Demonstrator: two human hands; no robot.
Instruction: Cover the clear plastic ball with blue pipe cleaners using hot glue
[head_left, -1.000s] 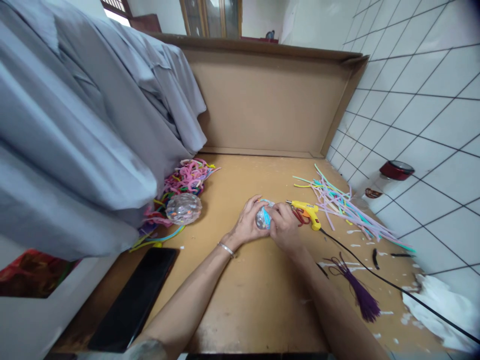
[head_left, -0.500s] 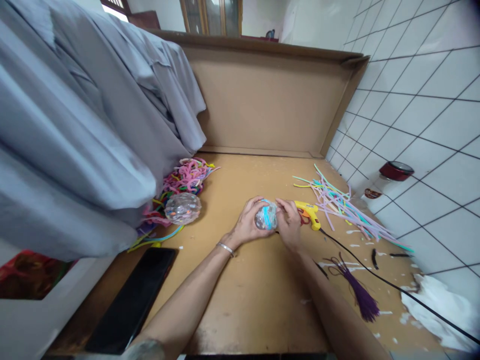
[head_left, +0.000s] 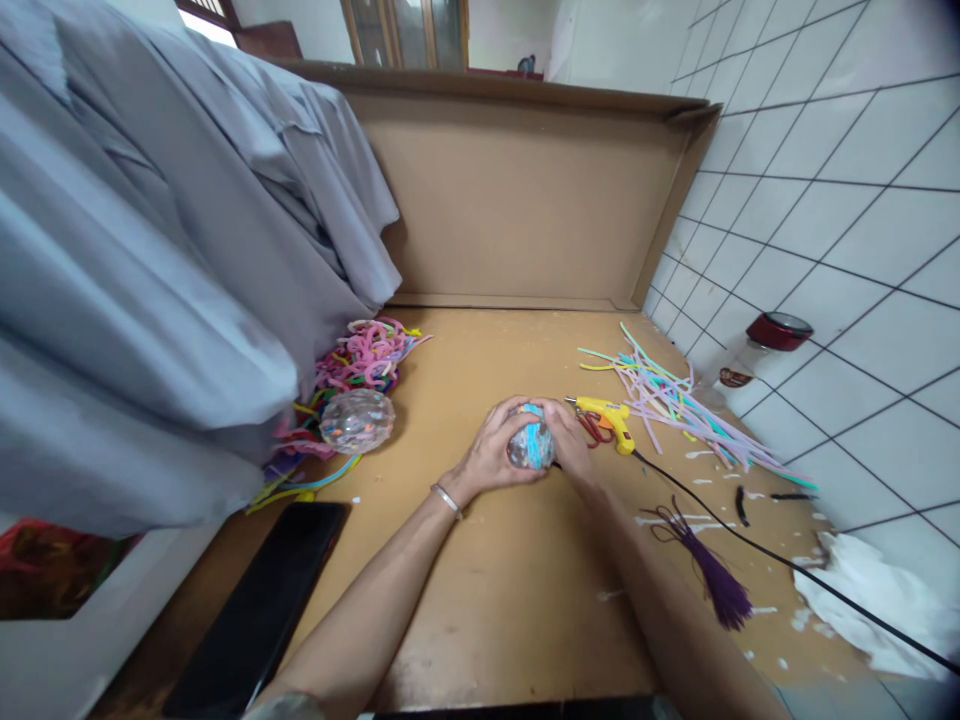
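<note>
Between my two hands is a clear, faceted ball (head_left: 531,446) with a light-blue strip running across it. My left hand (head_left: 495,446) wraps round its left side, thumb below and fingers over the top. From the right, my right hand (head_left: 568,440) presses its fingers against the ball's upper right; its fingertips are partly hidden. Just right of that hand lies a yellow glue gun (head_left: 606,414), and red-handled scissors (head_left: 592,428) show partly beneath it. A second clear ball (head_left: 358,420), larger and with coloured specks, rests at the left.
Fuzzy coloured stems (head_left: 367,355) are heaped under a grey cloth (head_left: 225,250). Straight pastel stems (head_left: 675,400) lie at right near a red-lidded jar (head_left: 750,350). A purple thread bundle (head_left: 709,570), black cord (head_left: 720,520), white tissue (head_left: 870,600) and black phone (head_left: 262,610) surround my arms.
My right hand has shifted from pinching at the ball's right edge to lying over its upper right side. More of the glue gun's nozzle shows. The view has shifted slightly.
</note>
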